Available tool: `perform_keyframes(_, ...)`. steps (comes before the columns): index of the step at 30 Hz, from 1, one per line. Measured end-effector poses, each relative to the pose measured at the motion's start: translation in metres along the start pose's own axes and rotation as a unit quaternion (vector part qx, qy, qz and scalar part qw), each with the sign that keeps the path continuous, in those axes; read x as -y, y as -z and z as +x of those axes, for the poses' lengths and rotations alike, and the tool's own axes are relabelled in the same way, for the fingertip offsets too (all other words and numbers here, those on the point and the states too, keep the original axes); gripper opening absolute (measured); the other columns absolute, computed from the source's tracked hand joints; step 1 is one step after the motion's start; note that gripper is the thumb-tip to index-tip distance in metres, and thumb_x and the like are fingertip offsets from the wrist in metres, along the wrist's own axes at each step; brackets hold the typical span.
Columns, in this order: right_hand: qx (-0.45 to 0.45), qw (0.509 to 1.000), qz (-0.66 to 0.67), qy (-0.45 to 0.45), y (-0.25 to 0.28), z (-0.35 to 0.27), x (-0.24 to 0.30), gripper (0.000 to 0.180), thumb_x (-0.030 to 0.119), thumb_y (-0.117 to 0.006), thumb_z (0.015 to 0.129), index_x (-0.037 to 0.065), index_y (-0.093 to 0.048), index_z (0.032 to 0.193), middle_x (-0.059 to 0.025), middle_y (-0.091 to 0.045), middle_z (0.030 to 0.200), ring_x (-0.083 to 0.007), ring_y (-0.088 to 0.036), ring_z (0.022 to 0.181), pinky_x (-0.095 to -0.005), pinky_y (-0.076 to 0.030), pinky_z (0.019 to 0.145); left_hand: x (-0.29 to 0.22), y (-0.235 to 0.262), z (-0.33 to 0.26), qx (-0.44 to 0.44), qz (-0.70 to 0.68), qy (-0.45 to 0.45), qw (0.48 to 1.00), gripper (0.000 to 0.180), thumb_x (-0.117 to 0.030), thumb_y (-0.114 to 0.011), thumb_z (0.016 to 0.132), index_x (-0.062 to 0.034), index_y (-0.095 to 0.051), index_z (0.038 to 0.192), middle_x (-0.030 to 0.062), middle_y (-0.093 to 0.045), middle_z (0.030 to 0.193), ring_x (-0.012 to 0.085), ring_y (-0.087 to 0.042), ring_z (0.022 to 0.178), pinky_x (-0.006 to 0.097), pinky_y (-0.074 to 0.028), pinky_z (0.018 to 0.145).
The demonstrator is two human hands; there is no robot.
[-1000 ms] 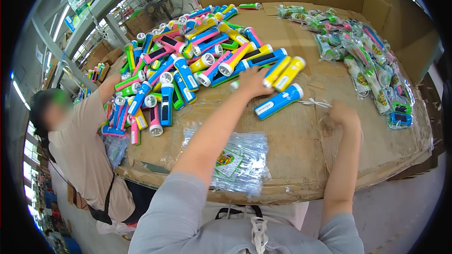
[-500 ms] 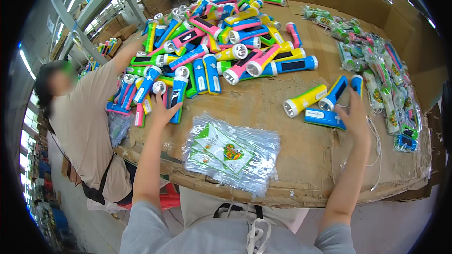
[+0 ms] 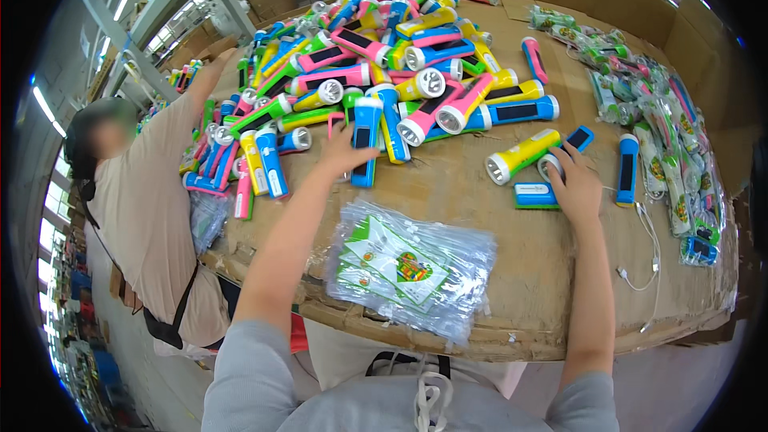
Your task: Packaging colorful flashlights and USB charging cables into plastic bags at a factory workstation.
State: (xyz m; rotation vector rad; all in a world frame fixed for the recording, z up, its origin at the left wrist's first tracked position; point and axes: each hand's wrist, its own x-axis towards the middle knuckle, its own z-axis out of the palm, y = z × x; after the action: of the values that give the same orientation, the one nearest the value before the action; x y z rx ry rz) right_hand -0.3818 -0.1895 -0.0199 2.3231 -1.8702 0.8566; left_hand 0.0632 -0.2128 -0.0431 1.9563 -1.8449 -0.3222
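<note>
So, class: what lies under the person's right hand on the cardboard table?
The right hand rests on a blue flashlight, whose dark-panelled end sticks out beyond the fingers. A yellow flashlight lies just left, on the cardboard table. The rest of the blue one is covered.

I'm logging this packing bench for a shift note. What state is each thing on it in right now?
left hand: resting on a blue flashlight at the pile's edge.
right hand: on a blue flashlight lying flat.
yellow flashlight: lying loose, apart from the pile.
flashlight pile: unpacked, heaped.
clear bags: empty, stacked flat.
bagged flashlights: packed, along the right edge.
white cable: loose on the cardboard.
</note>
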Motion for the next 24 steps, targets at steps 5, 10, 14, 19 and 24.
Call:
perform_keyframes(5,-0.009,1.000,-0.025,0.008,-0.008,-0.001,-0.005,0.033,0.035,-0.052,0.084,0.018,-0.060,0.112,-0.0071,-0.053,0.125,-0.0276,-0.063,0.085,-0.0382,-0.050,0.070,-0.055,-0.017,0.036,0.006,-0.034,0.047,0.998,0.075,-0.056,-0.066,0.061,-0.0152,-0.052,0.122,0.0194,-0.042,0.133,0.0365,-0.036,0.125,0.049,-0.026,0.103)
perform_keyframes(10,-0.015,1.000,0.006,0.000,-0.005,0.001,-0.006,0.033,0.034,-0.053,0.085,0.018,-0.061,0.111,-0.0065,-0.055,0.123,-0.0269,-0.064,0.085,-0.0385,-0.050,0.070,-0.098,-0.056,0.068,0.026,-0.066,-0.001,0.997,0.078,-0.059,-0.064,0.062,-0.0175,-0.050,0.126,0.0174,-0.048,0.129,0.0340,-0.037,0.126,0.048,-0.029,0.101)
perform_keyframes(14,-0.030,0.999,0.026,0.001,-0.004,0.001,-0.011,0.031,0.031,-0.055,0.083,0.014,-0.062,0.108,-0.0094,-0.056,0.119,-0.0289,-0.062,0.089,-0.0397,-0.049,0.073,-0.195,-0.077,0.082,0.021,-0.030,-0.049,0.998,0.078,-0.054,-0.065,0.058,-0.0150,-0.050,0.124,0.0139,-0.049,0.129,0.0322,-0.040,0.123,0.047,-0.030,0.100)
perform_keyframes(19,-0.287,0.950,-0.124,0.008,0.018,0.008,-0.058,0.034,0.023,-0.059,0.080,0.005,-0.058,0.109,-0.0156,-0.058,0.105,-0.0344,-0.055,0.096,-0.0449,-0.044,0.081,-0.223,-0.107,0.082,-0.088,-0.040,-0.061,0.993,0.093,-0.054,-0.070,0.061,-0.0015,-0.038,0.130,0.0200,-0.044,0.130,0.0359,-0.039,0.122,0.047,-0.029,0.101)
perform_keyframes(24,-0.115,0.940,-0.238,-0.215,0.004,-0.024,-0.125,0.057,0.027,-0.065,0.075,0.006,-0.046,0.124,-0.0188,-0.058,0.102,-0.0337,-0.057,0.090,-0.0464,-0.044,0.075,-0.212,-0.110,0.047,-0.135,-0.124,-0.194,0.964,0.078,-0.039,-0.069,0.074,0.0063,-0.035,0.128,0.0256,-0.044,0.125,0.0373,-0.040,0.120,0.039,-0.035,0.098)
